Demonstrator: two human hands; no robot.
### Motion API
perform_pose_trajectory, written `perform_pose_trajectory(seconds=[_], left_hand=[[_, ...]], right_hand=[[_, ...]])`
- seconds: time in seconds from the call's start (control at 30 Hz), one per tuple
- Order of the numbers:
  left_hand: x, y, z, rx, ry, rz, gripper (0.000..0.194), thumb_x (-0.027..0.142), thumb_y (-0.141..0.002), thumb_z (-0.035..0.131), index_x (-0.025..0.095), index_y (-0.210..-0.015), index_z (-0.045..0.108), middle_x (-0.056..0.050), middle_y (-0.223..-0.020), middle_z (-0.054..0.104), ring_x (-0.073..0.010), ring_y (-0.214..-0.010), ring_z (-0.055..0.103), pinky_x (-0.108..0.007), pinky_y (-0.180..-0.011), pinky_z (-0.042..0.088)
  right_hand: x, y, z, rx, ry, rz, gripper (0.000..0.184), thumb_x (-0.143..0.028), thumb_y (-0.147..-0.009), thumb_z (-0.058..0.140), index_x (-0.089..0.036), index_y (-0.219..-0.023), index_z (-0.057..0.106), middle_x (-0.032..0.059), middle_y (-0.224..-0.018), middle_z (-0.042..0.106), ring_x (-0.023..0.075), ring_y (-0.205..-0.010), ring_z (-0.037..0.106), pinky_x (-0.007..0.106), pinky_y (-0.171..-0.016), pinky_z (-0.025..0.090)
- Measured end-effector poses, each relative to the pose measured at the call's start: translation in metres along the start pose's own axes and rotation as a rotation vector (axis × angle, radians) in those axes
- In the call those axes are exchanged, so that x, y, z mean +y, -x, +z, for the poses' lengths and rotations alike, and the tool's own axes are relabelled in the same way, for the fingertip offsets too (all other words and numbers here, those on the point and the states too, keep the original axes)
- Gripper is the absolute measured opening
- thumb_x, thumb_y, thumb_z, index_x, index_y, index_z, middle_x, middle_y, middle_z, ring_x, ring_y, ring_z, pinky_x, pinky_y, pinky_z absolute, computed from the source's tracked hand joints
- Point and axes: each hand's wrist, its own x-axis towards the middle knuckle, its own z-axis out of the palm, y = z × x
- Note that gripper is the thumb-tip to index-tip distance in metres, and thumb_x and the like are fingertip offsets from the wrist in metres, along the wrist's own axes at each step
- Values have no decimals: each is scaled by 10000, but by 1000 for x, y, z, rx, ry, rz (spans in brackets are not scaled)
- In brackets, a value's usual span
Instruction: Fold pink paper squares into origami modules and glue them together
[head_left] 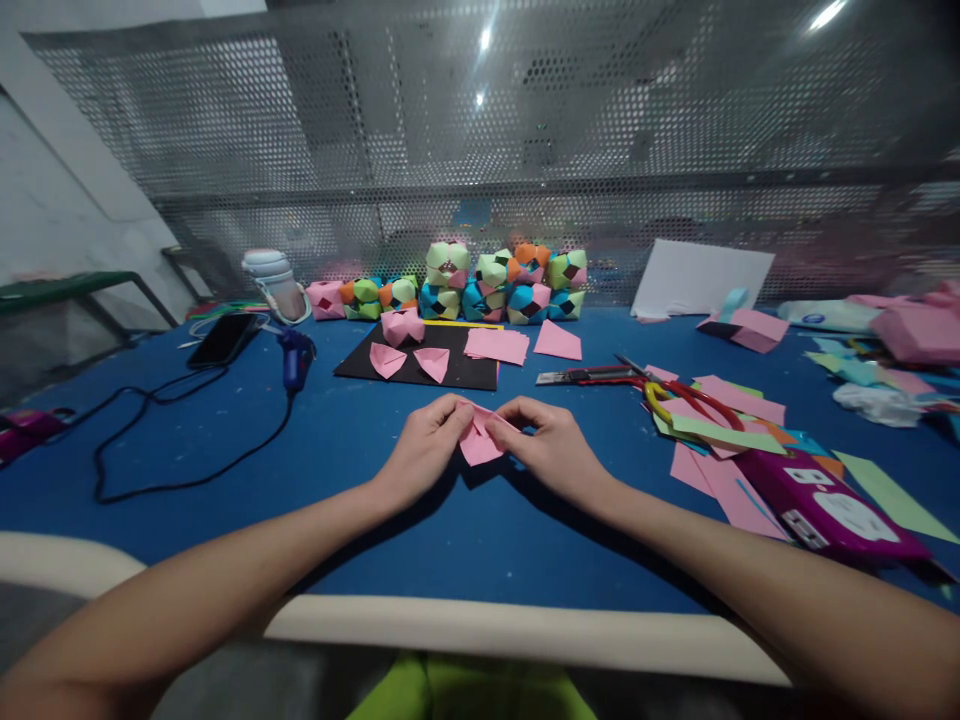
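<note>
A small folded pink paper piece (477,440) is pinched between both my hands just above the blue table (337,450). My left hand (424,445) grips its left side with curled fingers. My right hand (546,445) grips its right side the same way. Behind them lies a black sheet (465,370) with two folded pink triangles (409,360) and a pink folded module (402,325) on it. Flat pink squares (496,345) rest at its right edge.
A row of colourful paper balls (495,280) stands at the back by the mesh wall. Red scissors (675,395), a cutter (577,376), loose paper strips and a purple power strip (832,510) lie right. A glue gun (295,358), cable, phone (223,338) and bottle (276,283) lie left.
</note>
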Motion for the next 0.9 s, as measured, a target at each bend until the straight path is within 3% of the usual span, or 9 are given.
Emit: perform_pose_trajectory(seconds=[0.33, 0.57, 0.73, 0.9], left_hand=[[3, 2, 4, -25, -40, -32, 155, 281, -741, 563, 142, -794, 609, 25, -656, 544, -106, -608, 463, -221, -571, 366], [-1, 0, 5, 3, -99, -40, 106, 228, -724, 533, 139, -704, 587, 16, -670, 567, -108, -618, 474, -221, -574, 363], [-1, 0, 6, -3, -88, -46, 98, 225, -708, 531, 143, -674, 573, 23, -642, 548, -104, -596, 457, -216, -550, 353], [2, 2, 6, -30, -40, -52, 129, 250, -733, 520, 142, -712, 588, 15, -649, 548, -110, -601, 469, -217, -546, 359]], right_hand=[[3, 2, 2, 41, 31, -22, 202, -241, -790, 558, -157, -608, 585, -8, -578, 599, 102, -545, 523, 216, -534, 385], [7, 5, 7, 38, 91, -139, 184, -208, -801, 560, -159, -632, 611, 4, -603, 623, 106, -561, 538, 224, -550, 390], [7, 4, 7, 30, 110, -179, 110, -206, -803, 560, -163, -756, 649, 27, -708, 652, 127, -641, 573, 238, -587, 415], [8, 4, 5, 49, 93, -215, 154, -203, -825, 538, -167, -711, 636, 21, -660, 640, 122, -611, 563, 240, -588, 423]])
